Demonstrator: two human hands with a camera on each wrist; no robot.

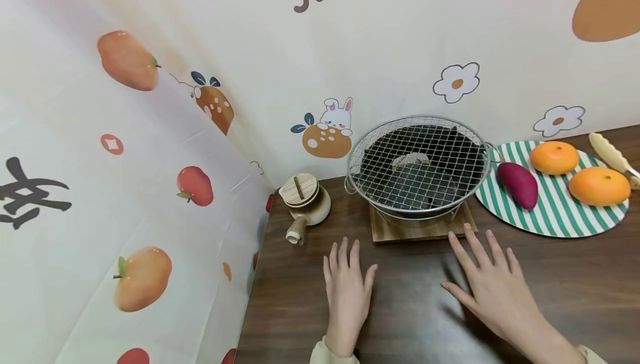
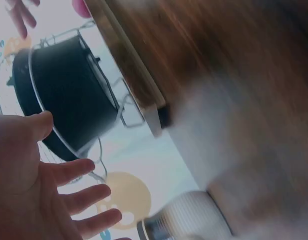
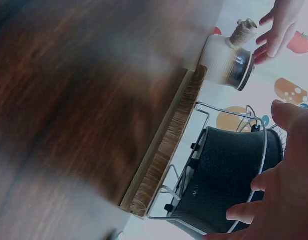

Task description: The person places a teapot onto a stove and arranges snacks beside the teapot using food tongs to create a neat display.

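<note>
Hovering spread-fingered with left hand [image 1: 346, 292] and right hand [image 1: 495, 286], gripping nothing, near the wire rack [image 1: 420, 165]: looks light, stiff, slick, best pinched by its side loops [image 1: 350, 191].

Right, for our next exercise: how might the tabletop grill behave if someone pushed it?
The tabletop grill could tip if pushed near its rim, since its dark body narrows towards the base. Its wire mesh would probably stay stiff, looking metallic and framed by a round rim.
</note>
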